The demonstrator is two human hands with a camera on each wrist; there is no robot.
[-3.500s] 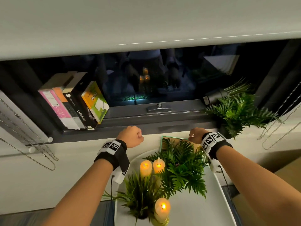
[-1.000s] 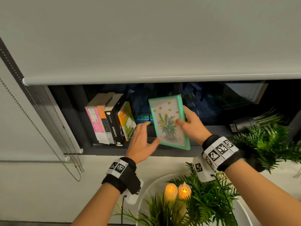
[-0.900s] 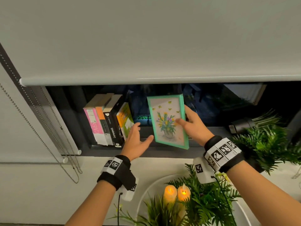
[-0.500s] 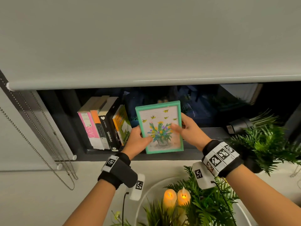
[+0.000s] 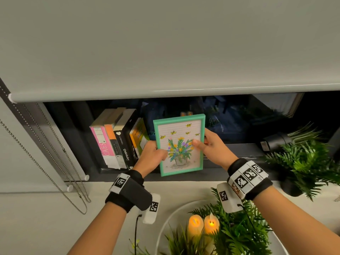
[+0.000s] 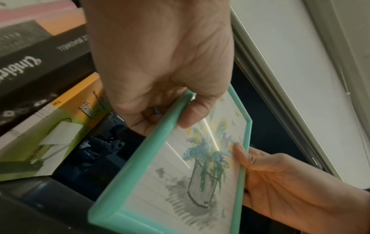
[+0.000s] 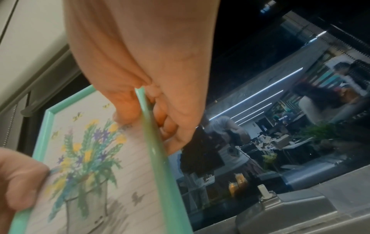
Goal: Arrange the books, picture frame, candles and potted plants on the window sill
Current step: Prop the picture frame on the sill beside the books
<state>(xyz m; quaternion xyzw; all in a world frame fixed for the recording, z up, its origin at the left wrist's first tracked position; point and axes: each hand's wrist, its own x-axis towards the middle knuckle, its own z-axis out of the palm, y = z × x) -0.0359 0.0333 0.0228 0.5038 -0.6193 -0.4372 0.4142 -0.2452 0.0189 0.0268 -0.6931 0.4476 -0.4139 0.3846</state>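
Frame: picture frame (image 5: pixel 180 145), mint-green glossy moulding, glazed flower drawing; we hold it upright over the window sill (image 5: pixel 230 174), just right of the books (image 5: pixel 119 140).
Change: half a second ago it tilted; now squared, lower edge near the sill, so setting down comes next, we judge.
Left hand (image 5: pixel 152 156): fingers curled round the left edge.
Right hand (image 5: pixel 214 150): thumb on glass, fingers behind the right edge.
Waiting: candles (image 5: pixel 202 226), waxy cylinders, lit.
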